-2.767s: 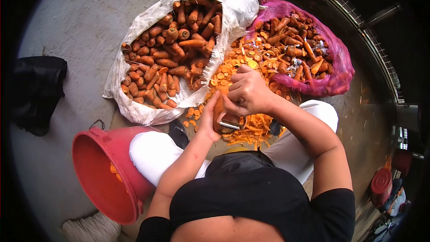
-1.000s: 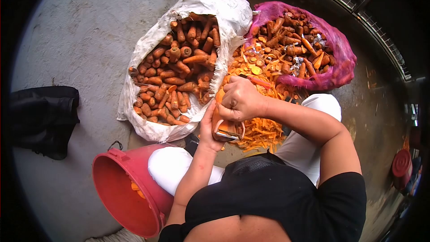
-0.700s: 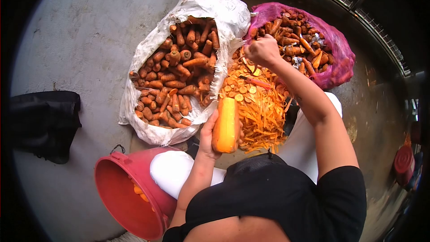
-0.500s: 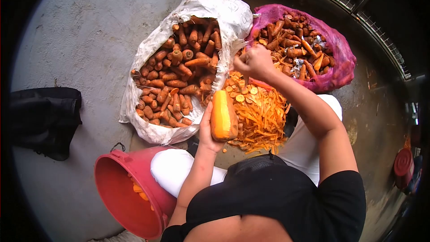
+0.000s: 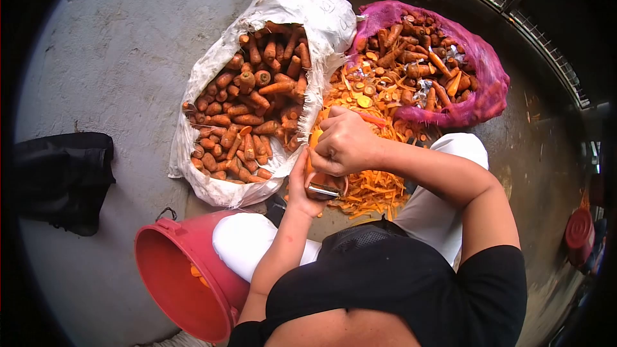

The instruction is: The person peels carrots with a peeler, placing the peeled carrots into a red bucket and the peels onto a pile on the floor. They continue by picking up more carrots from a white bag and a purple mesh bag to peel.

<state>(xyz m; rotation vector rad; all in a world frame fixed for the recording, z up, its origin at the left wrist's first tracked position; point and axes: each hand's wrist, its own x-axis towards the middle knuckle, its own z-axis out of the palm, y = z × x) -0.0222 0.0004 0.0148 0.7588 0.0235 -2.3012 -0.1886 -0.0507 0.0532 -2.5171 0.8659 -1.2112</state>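
My left hand (image 5: 301, 189) is wrapped round a thick, partly peeled carrot (image 5: 315, 137), holding it from the left and below. Over the carrot is my right hand (image 5: 346, 143), a fist closed on a peeler (image 5: 326, 189) whose shiny metal blade lies at the carrot's near end. My right fingers cover most of the carrot and the peeler's handle. Beneath both hands spreads a heap of orange peelings (image 5: 376, 189) with cut carrot ends among them.
A white sack (image 5: 315, 9) full of unpeeled carrots stands at the left front. Right of it is a pink mesh sack (image 5: 491, 83) with more carrots and scraps. A tilted red bucket (image 5: 183, 244) holding a few peeled pieces is by my left knee. Black cloth (image 5: 61, 180) lies far left.
My right hand has come down and toward me from above the peelings onto the carrot, bringing the peeler to its near end. My left hand still holds the carrot in about the same place.
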